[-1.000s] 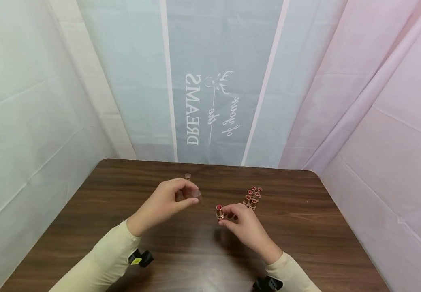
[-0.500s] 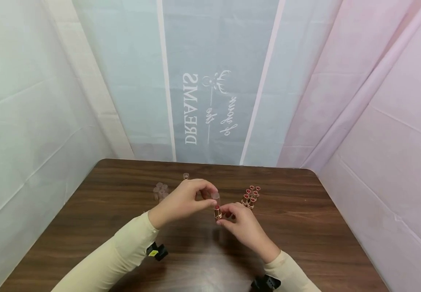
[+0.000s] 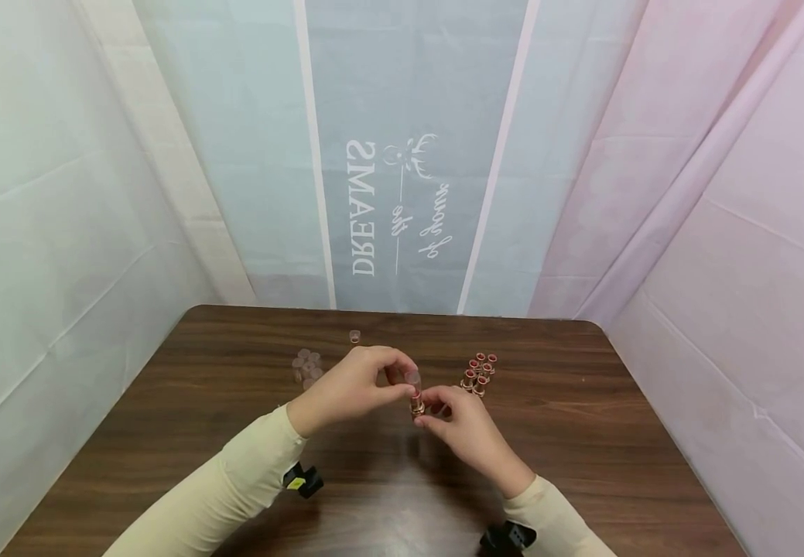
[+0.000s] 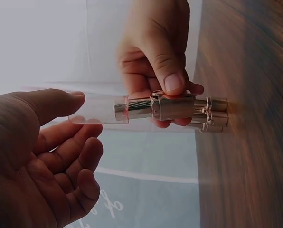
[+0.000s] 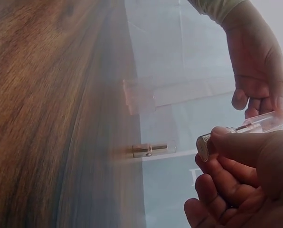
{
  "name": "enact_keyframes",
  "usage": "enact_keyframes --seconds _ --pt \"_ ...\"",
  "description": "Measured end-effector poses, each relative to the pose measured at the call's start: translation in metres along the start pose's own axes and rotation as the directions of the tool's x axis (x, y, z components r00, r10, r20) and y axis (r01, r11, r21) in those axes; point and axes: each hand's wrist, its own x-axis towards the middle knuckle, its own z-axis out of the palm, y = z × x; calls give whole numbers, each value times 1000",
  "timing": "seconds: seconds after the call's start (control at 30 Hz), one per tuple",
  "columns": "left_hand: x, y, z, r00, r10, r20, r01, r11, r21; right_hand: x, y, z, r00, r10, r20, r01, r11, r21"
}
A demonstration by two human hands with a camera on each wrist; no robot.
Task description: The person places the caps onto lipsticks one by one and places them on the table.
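My left hand point(image 3: 349, 387) pinches a clear lipstick cap point(image 4: 101, 110) between thumb and fingers. In my right hand point(image 3: 470, 429) is a gold lipstick tube point(image 4: 175, 108) with a red bullet, gripped low on its base between thumb and fingertips. The two meet above the middle of the table, cap over tube. As the left wrist view shows, the cap's open end surrounds the upper part of the gold tube, while the wider base stays outside it. In the right wrist view my right thumb hides part of the base.
Several uncapped gold lipsticks point(image 3: 480, 373) stand grouped behind my right hand. A cluster of clear caps point(image 3: 307, 363) stands on the left, partly behind my left hand. One capped lipstick point(image 5: 151, 150) stands alone near the back edge of the wooden table point(image 3: 402, 495).
My left hand has moved right with the cap and lowered it over the lipstick's top. The right hand has stayed nearly in place, holding the lipstick upright.
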Motion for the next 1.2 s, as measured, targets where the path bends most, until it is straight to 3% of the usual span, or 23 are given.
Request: enact_keyframes --seconds 0.3,0.53,0.77,1.2 --pt "-2 0 1 1000 -7 -8 7 1000 9 0 3 -1 997 47 64 -57 985 165" --pt "-4 0 4 1000 -14 7 14 1000 0 0 3 -2 996 63 69 -80 958 274" --pt "-3 0 5 1000 -10 7 10 1000 -11 0 1 -3 993 101 52 -112 954 279" --pt "-1 6 8 1000 -6 25 6 1000 11 -2 -3 0 996 85 -11 -79 962 260"
